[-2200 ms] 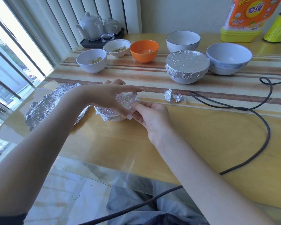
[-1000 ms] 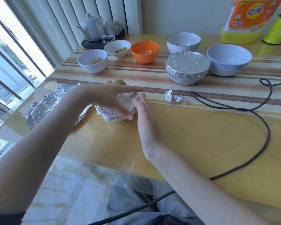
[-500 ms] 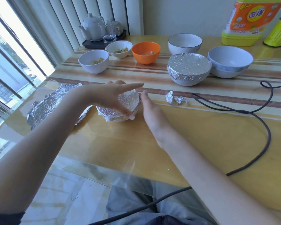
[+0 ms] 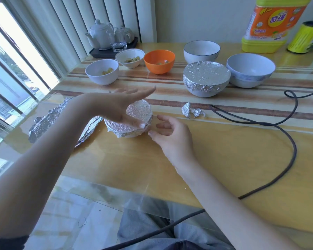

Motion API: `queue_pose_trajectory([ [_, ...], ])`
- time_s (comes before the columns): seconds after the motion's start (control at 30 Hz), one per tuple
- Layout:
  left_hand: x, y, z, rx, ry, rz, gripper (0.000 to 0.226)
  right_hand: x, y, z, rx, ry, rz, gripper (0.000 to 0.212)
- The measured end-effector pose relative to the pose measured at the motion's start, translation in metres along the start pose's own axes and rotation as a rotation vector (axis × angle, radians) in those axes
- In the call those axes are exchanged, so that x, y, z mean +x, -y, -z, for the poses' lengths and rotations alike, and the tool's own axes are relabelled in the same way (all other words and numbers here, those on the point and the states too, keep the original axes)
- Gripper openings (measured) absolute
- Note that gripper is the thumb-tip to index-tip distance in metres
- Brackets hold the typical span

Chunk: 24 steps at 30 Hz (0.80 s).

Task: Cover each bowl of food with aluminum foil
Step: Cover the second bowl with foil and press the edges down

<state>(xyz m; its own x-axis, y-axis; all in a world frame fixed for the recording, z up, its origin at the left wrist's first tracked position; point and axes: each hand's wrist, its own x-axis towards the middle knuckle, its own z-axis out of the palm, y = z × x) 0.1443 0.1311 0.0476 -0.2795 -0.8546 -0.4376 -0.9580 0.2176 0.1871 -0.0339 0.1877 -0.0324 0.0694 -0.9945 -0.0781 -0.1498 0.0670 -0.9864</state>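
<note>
Sunlight comes through the blinds (image 4: 101, 18) at upper left, and we sit at a glossy table (image 4: 233, 159) with striped bands across its far half. Near centre frame sits the small bowl (image 4: 132, 135) we are wrapping, foil (image 4: 139, 110) crinkled over its top and tucked round the rim. Our left hand (image 4: 119, 103) lies flat on it, fingers straight, thumb at the near edge. Our right hand (image 4: 172, 134) is loosely spread just right of the bowl, holding nothing, fingertips near the foil's skirt.

We judge the foil thin and light, quick to crease and easy to tear, so it wants gentle pressing along the rim, not pulling. The bowl looks light and may slide on the slick top, so steadying it from above makes sense.

Spare foil (image 4: 43, 123) lies at left, scraps (image 4: 193, 111) at right of centre. Further back a covered bowl (image 4: 206, 78) stands among open ones, an orange bowl (image 4: 159, 61) included. A cable (image 4: 278, 127) loops at right.
</note>
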Motion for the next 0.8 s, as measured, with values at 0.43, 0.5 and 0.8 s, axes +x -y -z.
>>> queue_pose_trajectory([
  [0.43,0.003,0.005,-0.001,-0.084,0.059,-0.131,0.089,0.022,0.005,0.000,-0.470,-0.011,0.444,0.016],
  [0.5,0.003,0.003,0.000,-0.076,0.070,-0.118,0.087,0.029,0.011,0.004,-0.501,0.042,0.435,0.019],
  [0.8,0.001,-0.001,0.003,-0.079,0.089,-0.106,0.087,0.063,0.044,0.024,-0.848,0.318,0.433,0.031],
])
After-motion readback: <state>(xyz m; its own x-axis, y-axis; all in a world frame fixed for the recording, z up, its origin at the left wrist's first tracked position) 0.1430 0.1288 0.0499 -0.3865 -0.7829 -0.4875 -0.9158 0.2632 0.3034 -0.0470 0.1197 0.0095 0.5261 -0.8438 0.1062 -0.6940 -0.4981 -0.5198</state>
